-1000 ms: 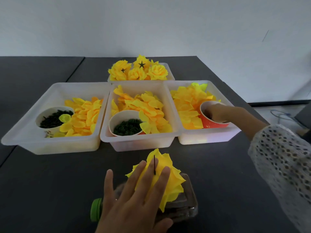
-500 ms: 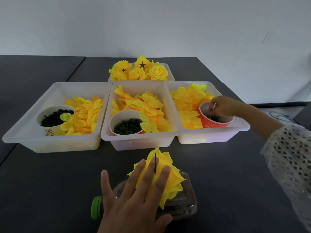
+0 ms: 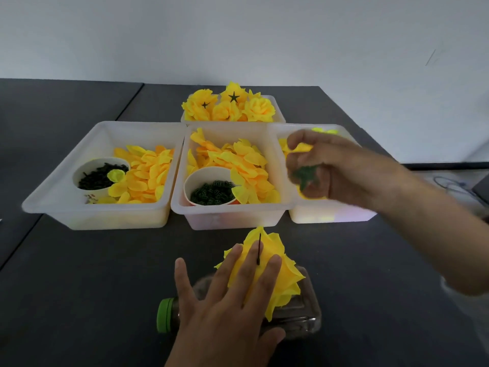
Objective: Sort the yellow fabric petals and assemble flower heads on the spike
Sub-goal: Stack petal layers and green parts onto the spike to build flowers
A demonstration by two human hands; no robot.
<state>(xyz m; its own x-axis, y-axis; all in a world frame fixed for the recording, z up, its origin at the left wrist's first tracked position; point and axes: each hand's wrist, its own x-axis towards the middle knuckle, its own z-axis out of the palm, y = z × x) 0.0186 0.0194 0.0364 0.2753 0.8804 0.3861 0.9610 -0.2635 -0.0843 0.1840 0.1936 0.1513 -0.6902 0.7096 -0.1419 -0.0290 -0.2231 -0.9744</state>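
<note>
Your left hand (image 3: 227, 305) lies flat with fingers spread on the yellow flower head (image 3: 267, 274); your right hand (image 3: 330, 170) pinches a green star-shaped piece (image 3: 305, 176).

Nearest you, the flower head sits on the dark spike (image 3: 258, 249), which rises between your middle and ring fingers, above a clear bottle (image 3: 299, 319) with a green cap (image 3: 164, 315) lying on its side on the dark table (image 3: 92, 287). Your right hand, blurred, hovers over the right bin (image 3: 330, 215), curled fingers holding the green piece. Beyond, the middle bin (image 3: 227, 218) holds loose yellow petals (image 3: 238, 160) and a cup of dark green rings (image 3: 211, 193); the left bin (image 3: 92, 218) holds more petals and a cup of dark bits (image 3: 98, 176). Farthest, a small bin (image 3: 277, 102) holds finished yellow flowers (image 3: 227, 107).
</note>
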